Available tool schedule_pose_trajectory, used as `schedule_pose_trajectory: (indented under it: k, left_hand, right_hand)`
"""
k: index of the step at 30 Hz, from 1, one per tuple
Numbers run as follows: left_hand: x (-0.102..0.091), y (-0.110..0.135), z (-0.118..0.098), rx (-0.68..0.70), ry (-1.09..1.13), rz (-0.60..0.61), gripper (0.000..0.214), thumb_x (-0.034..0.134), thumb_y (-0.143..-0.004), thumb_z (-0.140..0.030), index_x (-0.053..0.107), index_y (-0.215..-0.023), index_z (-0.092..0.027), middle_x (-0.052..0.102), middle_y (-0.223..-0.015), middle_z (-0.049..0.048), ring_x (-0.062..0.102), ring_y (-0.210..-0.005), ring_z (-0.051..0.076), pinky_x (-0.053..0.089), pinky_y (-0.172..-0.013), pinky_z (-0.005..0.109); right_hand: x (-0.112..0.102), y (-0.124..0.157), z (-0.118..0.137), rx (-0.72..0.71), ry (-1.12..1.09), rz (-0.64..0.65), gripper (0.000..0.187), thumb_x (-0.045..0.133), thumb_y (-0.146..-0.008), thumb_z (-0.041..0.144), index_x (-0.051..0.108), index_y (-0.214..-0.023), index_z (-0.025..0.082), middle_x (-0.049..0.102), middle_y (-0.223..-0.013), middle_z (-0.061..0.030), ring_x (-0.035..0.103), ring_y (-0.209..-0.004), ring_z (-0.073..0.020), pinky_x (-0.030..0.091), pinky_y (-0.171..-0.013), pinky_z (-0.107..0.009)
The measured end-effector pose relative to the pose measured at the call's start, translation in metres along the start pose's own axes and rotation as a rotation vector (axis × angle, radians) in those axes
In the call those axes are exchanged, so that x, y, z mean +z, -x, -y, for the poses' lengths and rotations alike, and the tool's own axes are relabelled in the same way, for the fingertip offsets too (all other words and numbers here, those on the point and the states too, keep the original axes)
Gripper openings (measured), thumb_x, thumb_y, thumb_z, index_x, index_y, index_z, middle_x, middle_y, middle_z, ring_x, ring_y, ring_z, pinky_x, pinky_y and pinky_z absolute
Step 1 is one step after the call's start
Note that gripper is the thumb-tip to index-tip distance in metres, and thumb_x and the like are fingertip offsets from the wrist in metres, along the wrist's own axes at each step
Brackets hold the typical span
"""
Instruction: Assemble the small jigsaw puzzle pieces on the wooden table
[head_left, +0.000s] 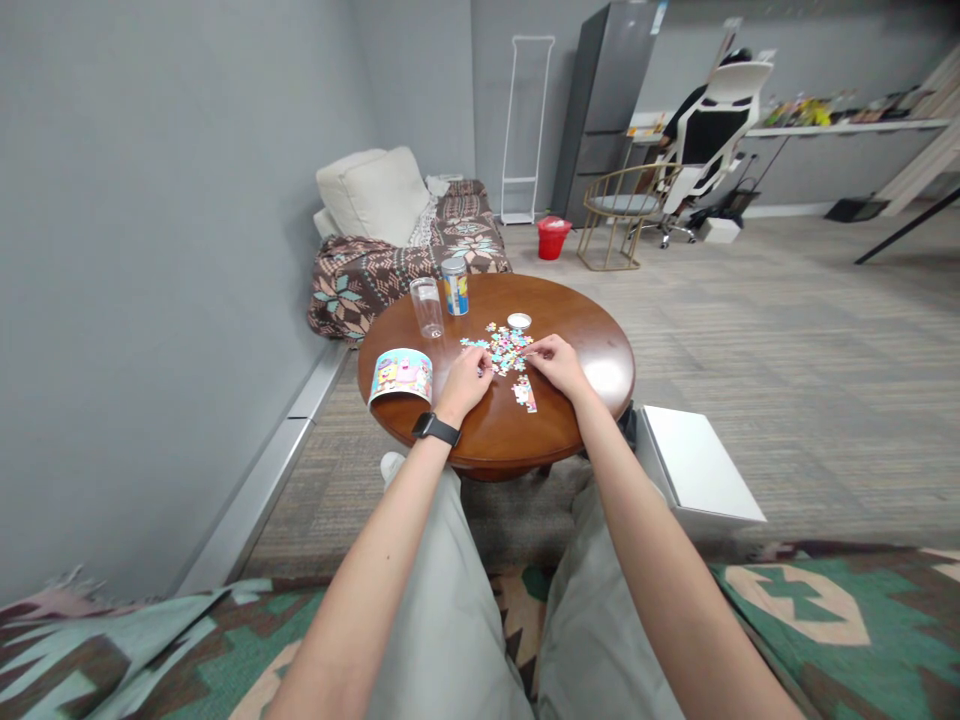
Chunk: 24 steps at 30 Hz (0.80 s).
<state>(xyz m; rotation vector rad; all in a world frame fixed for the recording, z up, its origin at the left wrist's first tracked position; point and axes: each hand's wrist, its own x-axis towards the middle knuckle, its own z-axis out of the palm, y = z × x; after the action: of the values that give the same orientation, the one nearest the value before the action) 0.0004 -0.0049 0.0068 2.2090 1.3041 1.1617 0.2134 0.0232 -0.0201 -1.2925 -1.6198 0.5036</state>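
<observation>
A loose pile of small colourful jigsaw puzzle pieces (pixel 507 348) lies on the round brown wooden table (pixel 495 440). At the pile's left edge is my left hand (pixel 466 378), wearing a dark watch, with its fingers pinched together; what they hold is too small to make out. My right hand (pixel 556 362) reaches in from the right, its thumb and fingertips closed on a puzzle piece beside the pile. Nearer to me, between both hands, several pieces form a joined puzzle section (pixel 525 393). A curved printed card (pixel 403 374) with cartoon figures stands left of my left hand.
A clear glass (pixel 427 308) and a cartoon-printed tin (pixel 455 288) stand toward the table's back left. Behind the pile lies a round white lid (pixel 519 321). A white box (pixel 697 460) is on the floor at right. Farther back, a person sits in an office chair (pixel 716 120).
</observation>
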Motion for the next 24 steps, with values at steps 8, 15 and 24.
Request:
schedule_pose_trajectory:
  k: [8, 15, 24]
  left_hand:
    - [0.0002, -0.0005, -0.0020, -0.007, -0.009, 0.083, 0.011, 0.058, -0.087, -0.015, 0.058, -0.077, -0.019, 0.065, -0.082, 0.0027, 0.059, -0.080, 0.018, 0.046, -0.080, 0.029]
    - [0.0008, -0.0024, -0.0019, -0.024, -0.024, 0.080, 0.028, 0.043, -0.098, -0.017, 0.057, -0.074, -0.019, 0.065, -0.081, 0.0048, 0.060, -0.084, 0.018, 0.045, -0.085, 0.029]
    - [0.0033, -0.0025, 0.0013, -0.052, -0.035, 0.076, 0.030, 0.048, -0.088, -0.008, 0.074, -0.102, -0.015, 0.070, -0.097, 0.0075, 0.065, -0.096, 0.019, 0.048, -0.096, 0.031]
  right_hand:
    - [0.0004, 0.0004, 0.0010, 0.065, -0.039, 0.077, 0.036, 0.062, -0.081, 0.053, 0.069, -0.071, 0.019, 0.069, -0.072, -0.0045, 0.062, -0.071, -0.0201, 0.050, -0.072, -0.033]
    - [0.0034, -0.0005, 0.0012, 0.154, -0.254, 0.060, 0.041, 0.049, -0.089, 0.052, 0.066, -0.073, 0.018, 0.070, -0.072, -0.0065, 0.063, -0.066, -0.0170, 0.050, -0.064, -0.029]
    - [0.0010, 0.0007, -0.0029, 0.093, -0.112, 0.100, 0.029, 0.058, -0.082, 0.042, 0.072, -0.076, 0.018, 0.071, -0.071, -0.0047, 0.065, -0.070, -0.0200, 0.051, -0.069, -0.032]
